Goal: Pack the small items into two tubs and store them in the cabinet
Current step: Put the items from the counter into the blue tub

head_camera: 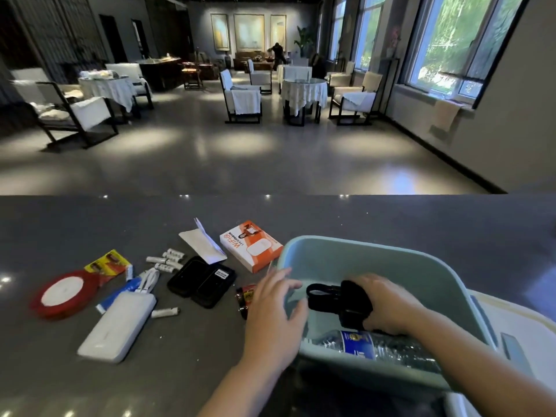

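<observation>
While the right hand [388, 305] grips a black device [340, 299] inside the pale green tub [376, 254], the left hand [275, 314] hovers with spread fingers at the tub's left rim, beside it a black case [201, 279].

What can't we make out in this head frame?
- Black item in the right hand: the fingers cover much of it and it is blurred, so its type is unclear.
- White tub: mostly hidden behind the green tub and cut off by the right edge.
- Water bottle: its cap end is hidden by the right forearm.
- Small red pack: partly covered by the left hand.
</observation>
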{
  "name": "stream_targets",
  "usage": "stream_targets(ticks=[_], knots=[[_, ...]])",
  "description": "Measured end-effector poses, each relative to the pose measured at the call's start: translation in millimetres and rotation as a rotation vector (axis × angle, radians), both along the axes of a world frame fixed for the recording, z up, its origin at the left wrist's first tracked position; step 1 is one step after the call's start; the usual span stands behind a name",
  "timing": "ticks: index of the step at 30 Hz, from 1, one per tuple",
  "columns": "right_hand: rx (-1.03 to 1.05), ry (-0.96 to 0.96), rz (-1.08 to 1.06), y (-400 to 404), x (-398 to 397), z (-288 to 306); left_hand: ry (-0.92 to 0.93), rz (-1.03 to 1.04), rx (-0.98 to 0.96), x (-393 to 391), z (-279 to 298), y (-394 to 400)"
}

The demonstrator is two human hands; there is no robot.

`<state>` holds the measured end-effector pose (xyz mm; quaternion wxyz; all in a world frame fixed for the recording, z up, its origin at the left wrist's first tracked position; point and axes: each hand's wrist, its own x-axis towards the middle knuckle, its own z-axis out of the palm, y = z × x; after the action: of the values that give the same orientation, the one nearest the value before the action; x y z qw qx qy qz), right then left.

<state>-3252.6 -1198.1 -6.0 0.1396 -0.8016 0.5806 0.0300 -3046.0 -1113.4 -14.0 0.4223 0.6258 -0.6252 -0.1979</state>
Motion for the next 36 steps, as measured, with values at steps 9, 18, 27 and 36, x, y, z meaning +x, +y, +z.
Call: stream_targets(ticks=[9, 18, 27, 36], knots=[[-0.229, -0.898, 0.011, 85, 132, 34, 0.350, 0.250, -0.160, 68, -34, 45], [-0.156, -0.730, -0.022, 80, 235, -32, 0.032, 0.289, 0.066, 170, -53, -2], [-0.053, -0.375, -0.430, 35, 232, -84, -0.510, 0.058, 0.251, 162, -84, -45], [-0.103, -0.702, -0.471, 55, 232, -74, -0.434, 0.055, 0.182, 162, -88, -20]])
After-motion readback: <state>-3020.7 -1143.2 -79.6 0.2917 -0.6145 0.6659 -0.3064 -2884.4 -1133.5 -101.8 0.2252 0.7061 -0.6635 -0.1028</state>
